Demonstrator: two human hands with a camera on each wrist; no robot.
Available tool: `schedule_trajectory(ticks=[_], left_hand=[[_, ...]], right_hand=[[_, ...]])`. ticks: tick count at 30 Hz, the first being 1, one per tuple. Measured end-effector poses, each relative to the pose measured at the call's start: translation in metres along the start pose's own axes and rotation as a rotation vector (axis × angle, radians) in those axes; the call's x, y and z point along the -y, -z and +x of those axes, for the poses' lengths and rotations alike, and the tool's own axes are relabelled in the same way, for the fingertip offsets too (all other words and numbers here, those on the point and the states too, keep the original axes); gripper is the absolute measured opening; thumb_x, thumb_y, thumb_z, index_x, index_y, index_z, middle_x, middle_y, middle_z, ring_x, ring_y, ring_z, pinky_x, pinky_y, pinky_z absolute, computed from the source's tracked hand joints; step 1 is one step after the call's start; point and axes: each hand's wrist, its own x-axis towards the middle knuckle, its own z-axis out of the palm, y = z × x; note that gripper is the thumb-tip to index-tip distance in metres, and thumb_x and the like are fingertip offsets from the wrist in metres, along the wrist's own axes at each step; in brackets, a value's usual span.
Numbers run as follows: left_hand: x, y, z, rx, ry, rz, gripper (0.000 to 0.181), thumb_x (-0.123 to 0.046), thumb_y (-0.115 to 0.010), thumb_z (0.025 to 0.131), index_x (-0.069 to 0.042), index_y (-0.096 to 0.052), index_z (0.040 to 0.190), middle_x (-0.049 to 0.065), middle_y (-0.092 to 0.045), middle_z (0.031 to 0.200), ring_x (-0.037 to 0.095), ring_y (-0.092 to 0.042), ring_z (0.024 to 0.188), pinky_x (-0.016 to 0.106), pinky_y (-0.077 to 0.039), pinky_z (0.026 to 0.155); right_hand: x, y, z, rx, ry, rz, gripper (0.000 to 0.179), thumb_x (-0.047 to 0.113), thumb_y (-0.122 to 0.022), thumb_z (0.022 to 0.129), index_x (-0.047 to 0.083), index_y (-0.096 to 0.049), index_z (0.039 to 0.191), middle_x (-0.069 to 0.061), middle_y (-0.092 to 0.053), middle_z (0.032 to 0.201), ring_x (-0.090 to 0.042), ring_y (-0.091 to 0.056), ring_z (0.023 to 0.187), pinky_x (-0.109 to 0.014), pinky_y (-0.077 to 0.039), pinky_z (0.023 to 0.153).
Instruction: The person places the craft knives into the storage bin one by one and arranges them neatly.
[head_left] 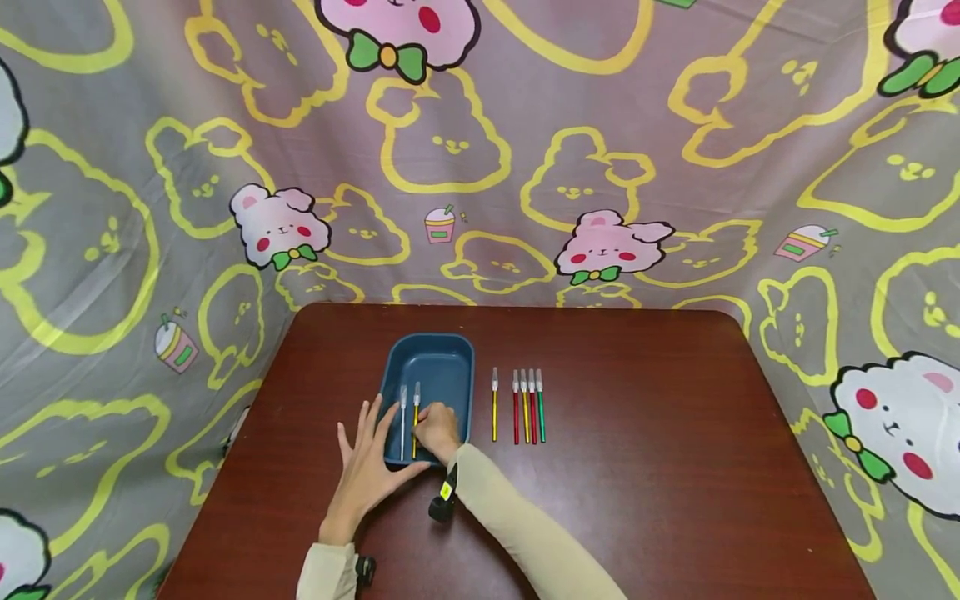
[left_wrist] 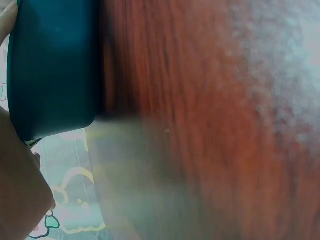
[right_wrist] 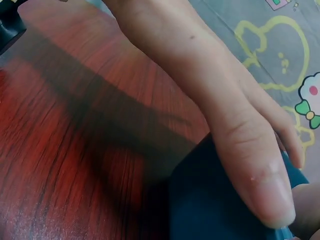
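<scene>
Inside the blue tray (head_left: 433,343) lie a silver craft knife (head_left: 403,417) and a yellow craft knife (head_left: 416,400), side by side, each with a clear cap. My right hand (head_left: 438,429) reaches in over the near right part, its curled fingers pinching the yellow knife at its middle. The left hand (head_left: 365,467) spreads around the tray's near left corner, fingers along the left side and thumb at the near rim. In the right wrist view, the left thumb (right_wrist: 255,175) rests straight over the tray's edge.
Right of the tray, a yellow craft knife (head_left: 494,408) lies alone. Beside it, a row holds a red knife (head_left: 516,417), another yellow one (head_left: 525,408), another red one (head_left: 533,417) and a green one (head_left: 542,412). A patterned curtain (head_left: 517,192) surrounds the brown table (head_left: 660,433).
</scene>
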Motion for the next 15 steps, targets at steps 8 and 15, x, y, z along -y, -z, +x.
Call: schedule_trajectory(ticks=[8,15], left_hand=[[0.0007,0.0008,-0.0005,-0.005,-0.002,-0.003,0.112,-0.069,-0.083,0.076,-0.010,-0.042,0.162,0.023,-0.025,0.171,0.057,-0.021,0.153,0.089,-0.006,0.108],[0.0010,-0.0018,0.0008,0.020,0.014,-0.013,0.112,-0.063,-0.087,0.076,-0.011,-0.040,0.162,0.021,-0.022,0.172,0.057,-0.020,0.154,0.088,-0.007,0.108]], right_hand=[[0.0000,-0.0081,0.0004,-0.011,-0.014,0.000,0.016,-0.001,-0.087,0.080,-0.002,-0.076,0.090,-0.011,-0.072,0.078,-0.024,-0.070,0.071,-0.030,-0.059,0.070],[-0.0025,-0.0062,0.0011,-0.012,0.004,-0.007,0.015,0.000,-0.087,0.078,-0.003,-0.076,0.089,-0.011,-0.073,0.078,-0.025,-0.069,0.072,-0.033,-0.058,0.071]])
